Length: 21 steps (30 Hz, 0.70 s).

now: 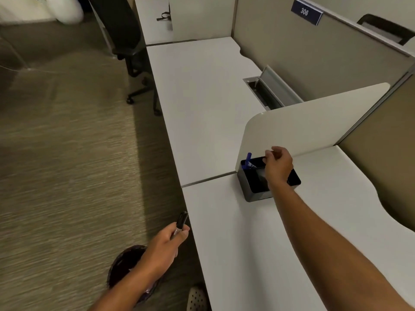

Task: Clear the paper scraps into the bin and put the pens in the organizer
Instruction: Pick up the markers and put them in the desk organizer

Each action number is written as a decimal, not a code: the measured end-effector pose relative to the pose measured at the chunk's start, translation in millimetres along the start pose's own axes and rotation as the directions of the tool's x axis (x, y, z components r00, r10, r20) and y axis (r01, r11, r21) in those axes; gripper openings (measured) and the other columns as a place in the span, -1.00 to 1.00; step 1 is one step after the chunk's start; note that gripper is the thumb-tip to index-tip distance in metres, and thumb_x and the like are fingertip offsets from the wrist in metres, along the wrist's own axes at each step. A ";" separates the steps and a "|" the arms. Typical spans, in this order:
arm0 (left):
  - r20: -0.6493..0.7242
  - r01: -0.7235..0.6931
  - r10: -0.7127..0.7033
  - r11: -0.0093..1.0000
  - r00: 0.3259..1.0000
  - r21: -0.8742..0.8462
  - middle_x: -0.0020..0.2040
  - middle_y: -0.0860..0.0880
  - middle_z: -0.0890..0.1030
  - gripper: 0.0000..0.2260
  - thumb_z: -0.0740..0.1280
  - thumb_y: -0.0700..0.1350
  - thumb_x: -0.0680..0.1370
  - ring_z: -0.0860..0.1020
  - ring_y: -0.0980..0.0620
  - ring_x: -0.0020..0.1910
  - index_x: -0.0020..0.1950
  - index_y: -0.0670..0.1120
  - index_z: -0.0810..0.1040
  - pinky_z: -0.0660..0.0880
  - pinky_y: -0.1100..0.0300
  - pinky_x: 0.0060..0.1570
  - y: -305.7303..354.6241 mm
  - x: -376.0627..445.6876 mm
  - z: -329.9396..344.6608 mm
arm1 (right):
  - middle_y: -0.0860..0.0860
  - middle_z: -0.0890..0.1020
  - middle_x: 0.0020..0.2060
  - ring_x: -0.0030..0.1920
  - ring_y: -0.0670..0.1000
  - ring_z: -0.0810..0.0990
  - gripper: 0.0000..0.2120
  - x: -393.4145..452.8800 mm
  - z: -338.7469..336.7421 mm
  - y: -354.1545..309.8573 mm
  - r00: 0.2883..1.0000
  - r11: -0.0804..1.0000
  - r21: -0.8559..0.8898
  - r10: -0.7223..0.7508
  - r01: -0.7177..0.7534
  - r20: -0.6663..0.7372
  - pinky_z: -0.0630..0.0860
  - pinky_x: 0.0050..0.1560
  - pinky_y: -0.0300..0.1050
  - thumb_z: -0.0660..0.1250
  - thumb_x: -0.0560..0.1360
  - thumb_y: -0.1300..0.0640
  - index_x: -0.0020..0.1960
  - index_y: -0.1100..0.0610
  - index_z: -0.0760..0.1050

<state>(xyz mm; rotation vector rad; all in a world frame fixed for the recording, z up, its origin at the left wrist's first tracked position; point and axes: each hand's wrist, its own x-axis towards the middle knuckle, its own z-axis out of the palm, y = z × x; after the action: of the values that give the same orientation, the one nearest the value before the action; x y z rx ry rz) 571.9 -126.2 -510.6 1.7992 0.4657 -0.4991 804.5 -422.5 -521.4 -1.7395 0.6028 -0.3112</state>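
Both arms outstretched, left hand gripping marker

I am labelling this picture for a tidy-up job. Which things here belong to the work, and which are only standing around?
Part of the job:
- black pen, held in the left hand
- blue pen, standing in the organizer
- right hand, over the organizer
- bin on the floor

Just there:
- office chair
- desk divider
- number sign
- shoe
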 end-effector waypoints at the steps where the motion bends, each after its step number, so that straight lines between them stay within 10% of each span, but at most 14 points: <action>1: 0.002 0.000 0.000 1.000 1.000 -0.009 -0.27 -0.01 0.51 -0.86 0.26 0.01 0.69 0.42 0.11 -0.40 0.15 0.12 0.60 0.36 0.19 -0.39 0.1 1.9 0.6 | 0.07 0.70 0.01 0.02 0.11 0.72 -0.89 -13.4 -2.9 1.5 1.000 1.000 0.010 -0.009 0.009 -0.005 0.67 0.14 0.02 0.37 0.63 0.18 0.15 0.13 0.59; 5: 0.049 -0.033 0.030 0.998 0.998 0.057 -0.19 0.01 0.50 -0.81 0.25 -0.15 0.69 0.46 0.12 -0.30 0.17 0.12 0.56 0.44 0.19 -0.32 7.9 6.8 7.6 | 0.03 0.68 -0.17 -0.20 0.02 0.64 -0.93 -100.4 -10.0 19.0 0.942 0.998 0.044 -0.045 0.033 0.332 0.59 -0.21 0.00 0.37 0.64 0.12 0.02 0.09 0.62; 9: 0.171 -0.177 0.136 0.952 0.976 0.250 -0.03 0.00 0.46 -0.92 0.28 -0.12 0.66 0.51 0.03 -0.15 0.11 0.03 0.53 0.60 -0.01 -0.08 17.7 10.3 23.0 | -0.12 0.72 0.01 0.03 -0.11 0.71 -0.71 -190.5 -12.2 35.8 0.727 0.997 -0.018 -0.040 0.072 0.685 0.70 -0.05 -0.14 0.42 0.58 -0.09 0.28 -0.10 0.58; 12: 0.206 -0.239 0.181 0.923 0.962 0.303 0.01 0.07 0.46 -0.82 0.29 -0.04 0.67 0.56 0.05 -0.06 0.18 0.25 0.45 0.65 0.04 -0.02 28.6 11.0 34.6 | -0.15 0.73 0.02 0.07 -0.06 0.73 -0.71 -213.4 -9.7 34.3 0.774 0.996 0.006 -0.071 0.086 0.629 0.71 0.07 -0.11 0.47 0.56 -0.01 0.27 -0.07 0.60; 21: 0.126 -0.247 0.222 0.937 0.967 0.248 0.24 0.13 0.46 -0.49 0.32 -0.05 0.67 0.53 0.16 0.16 0.61 0.07 0.28 0.46 0.41 0.03 43.1 18.7 36.2 | 0.04 0.76 -0.12 -0.09 -0.04 0.74 -0.81 -117.0 -28.5 -10.4 0.927 0.970 0.239 -0.130 0.046 0.351 0.68 -0.09 -0.18 0.50 0.51 0.34 0.12 0.24 0.65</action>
<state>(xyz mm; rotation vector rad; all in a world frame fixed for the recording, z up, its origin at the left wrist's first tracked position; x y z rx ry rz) 607.4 -171.4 -496.0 2.0424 0.1164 -0.4939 695.3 -380.2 -491.4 -1.5526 0.2079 -0.1070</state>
